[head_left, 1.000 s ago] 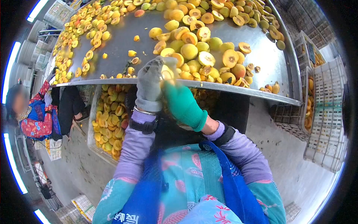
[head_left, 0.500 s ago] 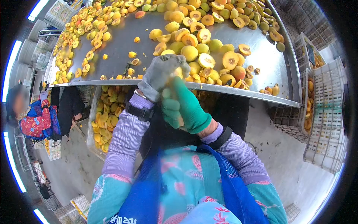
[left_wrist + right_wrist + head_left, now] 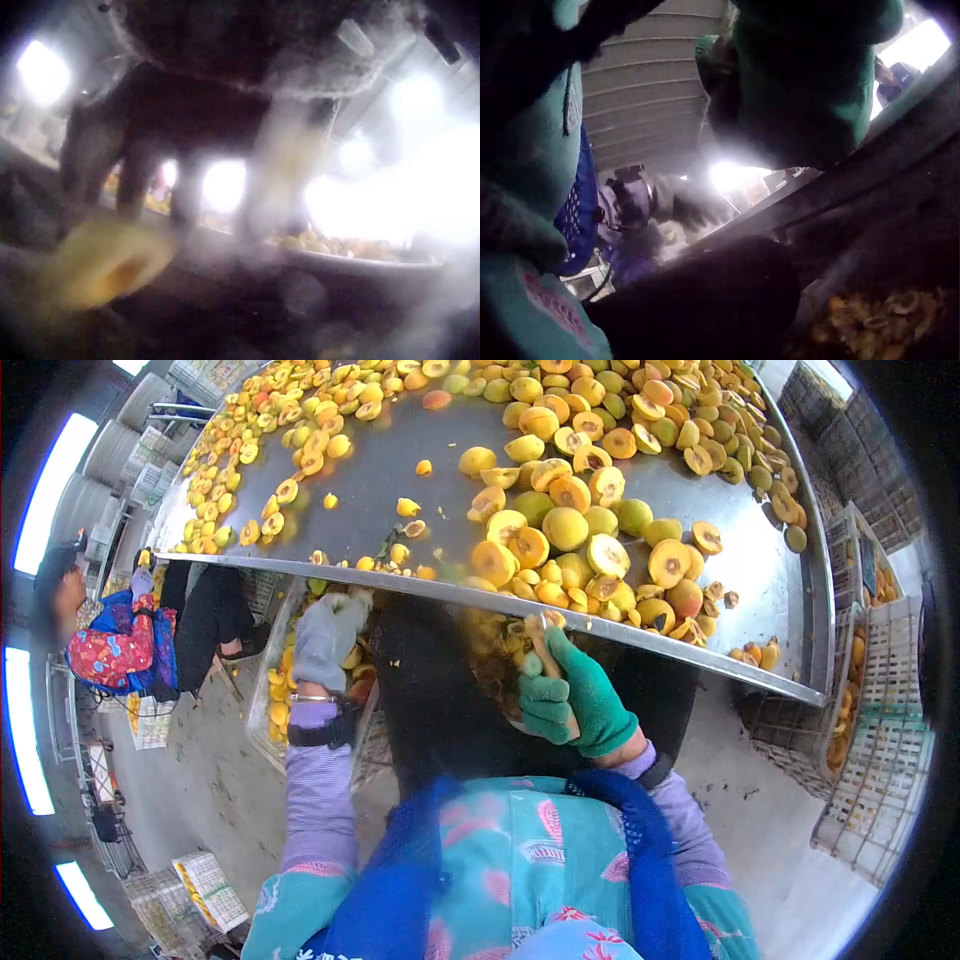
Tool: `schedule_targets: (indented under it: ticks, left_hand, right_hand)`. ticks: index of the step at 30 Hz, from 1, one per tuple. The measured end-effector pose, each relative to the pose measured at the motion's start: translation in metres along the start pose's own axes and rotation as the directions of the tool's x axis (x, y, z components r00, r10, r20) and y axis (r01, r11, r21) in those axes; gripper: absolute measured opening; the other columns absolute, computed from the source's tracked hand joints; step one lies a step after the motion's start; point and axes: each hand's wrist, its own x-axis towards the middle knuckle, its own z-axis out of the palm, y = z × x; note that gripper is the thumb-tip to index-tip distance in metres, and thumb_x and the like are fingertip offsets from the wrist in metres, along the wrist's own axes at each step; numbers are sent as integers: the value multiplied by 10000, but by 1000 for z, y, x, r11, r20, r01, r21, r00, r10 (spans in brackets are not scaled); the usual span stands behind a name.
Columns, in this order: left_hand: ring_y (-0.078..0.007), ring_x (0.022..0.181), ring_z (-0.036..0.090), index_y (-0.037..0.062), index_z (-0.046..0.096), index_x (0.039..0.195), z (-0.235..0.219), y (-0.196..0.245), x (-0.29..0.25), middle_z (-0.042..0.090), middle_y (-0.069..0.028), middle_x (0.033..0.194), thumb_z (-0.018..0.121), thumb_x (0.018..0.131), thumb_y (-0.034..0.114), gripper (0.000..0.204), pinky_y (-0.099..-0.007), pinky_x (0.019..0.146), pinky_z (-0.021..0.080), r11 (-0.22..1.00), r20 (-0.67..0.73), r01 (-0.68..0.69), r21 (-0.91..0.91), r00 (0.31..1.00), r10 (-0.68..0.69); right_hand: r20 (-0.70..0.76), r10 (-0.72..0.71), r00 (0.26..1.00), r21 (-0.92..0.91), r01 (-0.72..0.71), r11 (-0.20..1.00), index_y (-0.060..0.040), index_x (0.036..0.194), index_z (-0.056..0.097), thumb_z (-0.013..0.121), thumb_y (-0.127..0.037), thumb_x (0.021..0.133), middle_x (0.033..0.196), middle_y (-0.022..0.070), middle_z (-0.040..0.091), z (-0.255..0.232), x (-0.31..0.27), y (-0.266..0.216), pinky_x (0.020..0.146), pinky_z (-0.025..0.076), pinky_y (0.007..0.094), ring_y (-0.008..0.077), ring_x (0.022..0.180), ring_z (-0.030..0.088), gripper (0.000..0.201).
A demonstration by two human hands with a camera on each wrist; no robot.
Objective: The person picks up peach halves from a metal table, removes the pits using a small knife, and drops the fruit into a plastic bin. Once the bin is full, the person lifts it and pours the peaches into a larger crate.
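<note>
My left hand (image 3: 330,638), in a grey glove, is over a crate (image 3: 262,710) of yellow peach halves below the table's front edge. In the left wrist view its fingers (image 3: 131,180) point down loosely, and a blurred peach half (image 3: 124,262) with a brown hollow is just below the fingertips. My right hand (image 3: 580,700), gloved in green, grips a tool with a pale wooden handle (image 3: 553,672) in front of the table edge. The tool's working end is indistinct against the scraps below.
A metal table (image 3: 400,455) with a raised rim bears many whole and halved peaches (image 3: 565,528). Under its edge lies a heap of scraps (image 3: 495,650). White plastic crates (image 3: 875,730) stand at the right. Another person (image 3: 115,645) sits at the left.
Both hands were together on a peach at the table edge. They have parted: the left has swung left and down over the crate, the right has drawn rightward with the tool.
</note>
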Motion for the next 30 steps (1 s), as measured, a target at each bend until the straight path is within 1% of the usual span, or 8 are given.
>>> schedule_targets:
  ticks: [3, 10, 14, 17, 18, 24, 27, 30]
  left_hand:
    - [-309, 716, 631, 19, 662, 855, 8, 19, 23, 652, -167, 835, 642, 787, 295, 284, -409, 700, 483, 882, -223, -311, -355, 944, 243]
    - [-237, 841, 658, 41, 644, 1086, 53, 134, 38, 690, -124, 905, 692, 731, 387, 497, -341, 792, 513, 744, 305, -587, -317, 680, 667]
    - [-150, 862, 627, 45, 649, 1116, 39, 115, 16, 676, -63, 1021, 530, 928, 379, 402, -286, 778, 507, 551, 50, -467, -692, 730, 682]
    - [-145, 880, 622, 25, 646, 1112, 39, 117, -25, 668, -86, 1026, 445, 975, 380, 430, -264, 789, 500, 370, -75, -435, -821, 724, 686]
    - [-165, 899, 632, 24, 638, 1058, 47, 122, -28, 670, -72, 1010, 471, 975, 197, 255, -326, 815, 512, 214, 117, -4, -977, 828, 549]
    - [-141, 811, 619, 3, 647, 1051, 60, 137, -44, 672, -78, 954, 441, 992, 383, 436, -270, 722, 508, 166, -1, -92, -982, 878, 479]
    - [-166, 826, 635, 28, 654, 999, 58, 134, -47, 677, -85, 932, 454, 984, 311, 347, -301, 737, 520, 350, -103, -272, -896, 896, 433]
    - [-151, 809, 630, 32, 654, 991, 59, 136, -55, 678, -73, 908, 473, 980, 350, 366, -286, 722, 511, 308, -23, -132, -942, 943, 332]
  right_hand:
    - [-267, -15, 964, -125, -19, 992, -118, 853, 563, 417, -577, 941, 492, -37, 450, -10, -7, 9, 309, 366, 275, 136, 332, 415, 489]
    - [-282, -584, 761, -772, 181, 609, -65, 867, 530, 428, -358, 997, 577, 6, 476, 30, 1, -1, 347, 350, 249, 109, 405, 455, 337]
    - [442, -672, 593, -893, 218, -395, -45, 1007, 568, 475, -151, 945, 769, 211, 540, 22, 30, -14, 484, 446, 429, 368, 600, 563, 154]
    - [488, -632, 602, -837, 117, -534, -54, 1067, 571, 479, -145, 941, 764, 202, 534, 18, 52, -6, 485, 439, 432, 354, 615, 568, 180]
    - [388, -676, 627, -885, 48, -463, -32, 1049, 566, 487, -161, 941, 746, 200, 526, 28, 47, -3, 493, 432, 443, 356, 634, 566, 186]
    - [693, -607, 389, -677, 60, -733, 23, 1142, 505, 492, -82, 917, 828, 218, 534, 6, 47, 8, 551, 450, 440, 377, 644, 559, 249]
    - [22, -730, 683, -952, 237, 194, 35, 1114, 515, 501, -110, 925, 825, 224, 549, 27, 46, 9, 579, 456, 420, 356, 654, 563, 238]
    - [589, -721, 364, -805, 189, -562, 36, 962, 543, 497, -239, 958, 688, 193, 542, 16, 55, 19, 556, 450, 402, 310, 593, 549, 278]
